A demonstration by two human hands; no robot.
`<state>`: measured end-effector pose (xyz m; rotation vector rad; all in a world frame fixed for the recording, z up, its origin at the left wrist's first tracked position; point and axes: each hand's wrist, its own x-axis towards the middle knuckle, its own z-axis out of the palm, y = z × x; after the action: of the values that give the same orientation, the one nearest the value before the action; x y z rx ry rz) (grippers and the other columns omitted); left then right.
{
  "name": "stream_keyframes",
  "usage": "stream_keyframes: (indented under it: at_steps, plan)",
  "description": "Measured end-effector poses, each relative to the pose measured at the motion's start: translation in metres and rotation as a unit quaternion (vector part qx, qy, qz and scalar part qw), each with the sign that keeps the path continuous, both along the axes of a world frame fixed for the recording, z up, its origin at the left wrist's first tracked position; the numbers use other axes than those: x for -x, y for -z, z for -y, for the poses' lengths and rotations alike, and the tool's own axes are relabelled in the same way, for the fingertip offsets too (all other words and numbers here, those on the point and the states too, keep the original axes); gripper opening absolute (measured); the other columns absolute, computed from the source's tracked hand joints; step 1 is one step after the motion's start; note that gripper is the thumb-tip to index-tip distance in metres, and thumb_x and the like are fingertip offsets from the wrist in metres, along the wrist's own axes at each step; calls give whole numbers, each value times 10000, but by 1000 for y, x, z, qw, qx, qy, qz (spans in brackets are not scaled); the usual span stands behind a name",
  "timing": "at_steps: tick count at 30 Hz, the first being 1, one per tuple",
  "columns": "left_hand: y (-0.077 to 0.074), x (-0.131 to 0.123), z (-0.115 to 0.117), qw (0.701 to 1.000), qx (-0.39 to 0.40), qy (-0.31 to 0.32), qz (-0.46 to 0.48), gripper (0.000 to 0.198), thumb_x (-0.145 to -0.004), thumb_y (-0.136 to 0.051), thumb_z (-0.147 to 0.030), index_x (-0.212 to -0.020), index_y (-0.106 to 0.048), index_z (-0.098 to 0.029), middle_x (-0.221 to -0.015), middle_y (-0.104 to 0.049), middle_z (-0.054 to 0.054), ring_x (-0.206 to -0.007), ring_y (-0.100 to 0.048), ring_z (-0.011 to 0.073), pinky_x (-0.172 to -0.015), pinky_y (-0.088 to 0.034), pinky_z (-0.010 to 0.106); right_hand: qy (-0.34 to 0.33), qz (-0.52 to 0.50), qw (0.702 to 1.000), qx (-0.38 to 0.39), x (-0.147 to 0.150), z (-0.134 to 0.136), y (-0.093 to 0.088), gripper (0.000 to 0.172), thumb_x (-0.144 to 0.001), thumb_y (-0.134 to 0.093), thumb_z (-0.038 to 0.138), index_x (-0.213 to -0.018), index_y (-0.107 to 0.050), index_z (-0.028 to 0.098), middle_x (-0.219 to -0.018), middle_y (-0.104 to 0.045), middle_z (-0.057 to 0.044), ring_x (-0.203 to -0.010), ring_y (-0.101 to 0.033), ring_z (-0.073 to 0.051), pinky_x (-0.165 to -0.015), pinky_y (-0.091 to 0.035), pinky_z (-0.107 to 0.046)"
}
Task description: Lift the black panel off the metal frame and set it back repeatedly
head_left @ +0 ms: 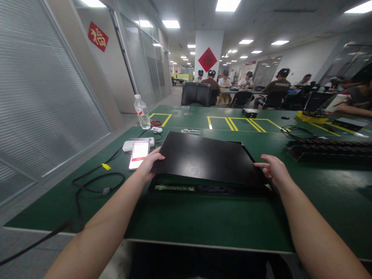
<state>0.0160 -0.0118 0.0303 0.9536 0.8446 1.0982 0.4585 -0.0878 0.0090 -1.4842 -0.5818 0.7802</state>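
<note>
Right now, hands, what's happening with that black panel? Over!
Left hand gripping black panel by its left edge. Right hand at right edge, contact unclear. Panel tilted over dark frame. Lit phone close beside left hand.

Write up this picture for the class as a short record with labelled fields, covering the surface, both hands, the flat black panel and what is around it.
Surface: dark green tabletop
Left hand: grips the left edge of the flat, glossy black panel
Right hand: at the panel's right edge, index finger extended; contact unclear
Under panel: black frame, near side showing, with a narrow pale-green strip
Left side: phone with lit screen; upright clear plastic bottle
Beyond table: black chair
</note>
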Motion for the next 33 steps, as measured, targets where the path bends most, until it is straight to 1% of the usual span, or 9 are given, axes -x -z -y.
stream_keyframes:
  at_steps: [4,9,15,23,28,33]
  plan:
    - [1,0,-1,1000,6,8,4,753,-570,-657,-93,-1320,-660,-159,-955,-776,78,-653,-696,210,-558,-537,277,3,-2,1000,-2,-1,0,0,223,-714,-710,213,-903,-592,208,-580,-693,-90,-293,-359,-77,-272,-199,-155]
    - [2,-1,-2,1000,15,11,6,717,-568,-645,-85,-1280,-684,-154,-887,-775,64,-624,-683,202,-558,-535,276,2,37,999,12,-2,-1,1,179,-742,-659,210,-905,-584,211,-567,-689,-68,-298,-369,-84,-279,-204,-158]
    - [4,-2,-3,1000,18,6,-5,760,-560,-634,-86,-1318,-657,-131,-855,-772,65,-633,-690,210,-537,-512,257,6,71,997,35,0,-2,2,143,-784,-625,194,-916,-572,192,-575,-683,-74,-316,-372,-76,-311,-202,-165]
    - [8,-2,-5,1000,28,4,-4,764,-566,-646,-89,-1328,-655,-137,-862,-776,67,-670,-704,230,-530,-505,259,8,103,993,50,3,1,1,106,-770,-627,228,-859,-585,189,-609,-686,-66,-324,-338,-64,-326,-202,-189]
    - [9,-1,-6,1000,22,6,-6,755,-566,-650,-90,-1318,-664,-147,-862,-775,63,-672,-709,227,-543,-515,260,7,123,991,58,5,2,1,157,-732,-644,266,-860,-603,186,-636,-690,-62,-340,-339,-62,-337,-221,-196]
    - [5,-5,-2,999,37,-13,-15,723,-561,-645,-89,-1280,-689,-157,-841,-773,53,-636,-693,212,-533,-510,259,4,137,989,61,3,0,3,220,-688,-651,310,-866,-614,187,-662,-697,-69,-358,-349,-68,-350,-232,-207]
